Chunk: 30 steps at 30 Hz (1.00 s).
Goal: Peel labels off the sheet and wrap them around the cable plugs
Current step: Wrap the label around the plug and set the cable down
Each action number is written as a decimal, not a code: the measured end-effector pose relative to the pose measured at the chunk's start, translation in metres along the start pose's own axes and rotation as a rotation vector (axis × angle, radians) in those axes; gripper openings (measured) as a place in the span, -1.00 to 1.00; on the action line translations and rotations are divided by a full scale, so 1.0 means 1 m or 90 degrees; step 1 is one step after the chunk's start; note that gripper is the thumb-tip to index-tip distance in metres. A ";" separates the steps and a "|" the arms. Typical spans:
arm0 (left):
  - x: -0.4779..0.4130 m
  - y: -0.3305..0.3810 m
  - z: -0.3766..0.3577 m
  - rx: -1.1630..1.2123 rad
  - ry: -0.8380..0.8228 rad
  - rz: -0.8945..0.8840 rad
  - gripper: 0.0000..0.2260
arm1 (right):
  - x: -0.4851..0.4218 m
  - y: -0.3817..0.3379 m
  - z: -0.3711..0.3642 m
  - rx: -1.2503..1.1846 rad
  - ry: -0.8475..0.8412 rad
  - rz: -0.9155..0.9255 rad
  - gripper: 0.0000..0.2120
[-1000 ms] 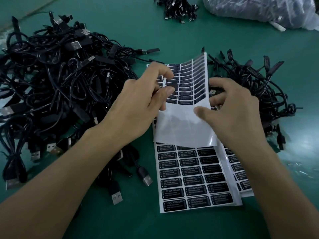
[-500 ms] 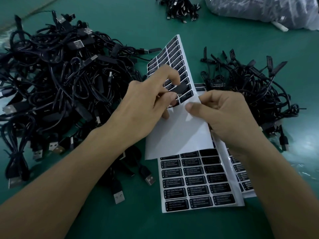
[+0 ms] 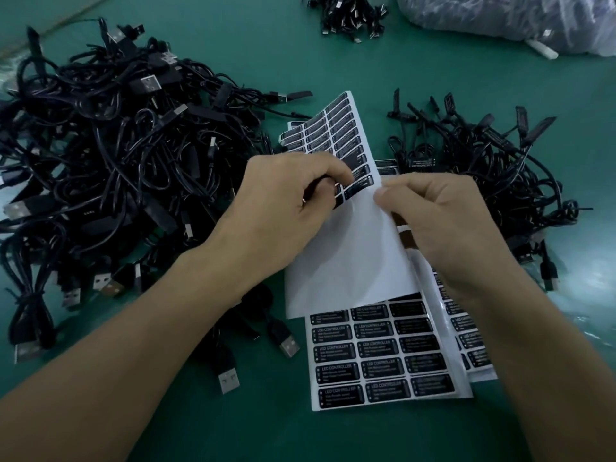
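Top right, on green counter (image 3: 233,428): clear plastic bag (image 3: 500,21), contents dark and indistinct. Centre: half-stripped label sheet (image 3: 350,261), lifted and curled above flat sheets (image 3: 376,358), between large cable pile (image 3: 110,155) and smaller cable pile (image 3: 500,168). Left hand (image 3: 293,201): fingers curled, pinching the lifted sheet's left edge at the remaining labels. Right hand (image 3: 443,221): thumb and forefinger pinching its right edge.
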<state>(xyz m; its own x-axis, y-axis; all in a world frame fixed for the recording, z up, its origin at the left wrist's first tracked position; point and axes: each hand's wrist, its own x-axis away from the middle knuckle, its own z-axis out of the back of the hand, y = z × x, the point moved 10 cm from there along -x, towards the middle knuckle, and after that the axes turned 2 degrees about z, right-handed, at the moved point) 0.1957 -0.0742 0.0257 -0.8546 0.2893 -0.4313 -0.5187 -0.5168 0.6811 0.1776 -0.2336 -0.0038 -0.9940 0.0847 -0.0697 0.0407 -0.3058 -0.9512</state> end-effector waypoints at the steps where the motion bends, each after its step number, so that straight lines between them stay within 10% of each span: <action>1: 0.001 0.003 0.001 -0.010 0.008 -0.008 -0.77 | 0.000 -0.003 -0.003 0.014 -0.011 0.020 -0.85; 30: -0.003 -0.009 -0.007 0.124 -0.033 0.043 -0.84 | 0.006 -0.025 -0.019 0.208 -0.028 0.200 -0.82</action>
<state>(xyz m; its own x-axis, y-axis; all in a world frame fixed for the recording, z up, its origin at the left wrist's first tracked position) 0.2035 -0.0760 0.0163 -0.8854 0.3028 -0.3526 -0.4504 -0.3722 0.8115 0.1723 -0.2077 0.0141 -0.9421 -0.0976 -0.3209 0.3139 -0.5937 -0.7409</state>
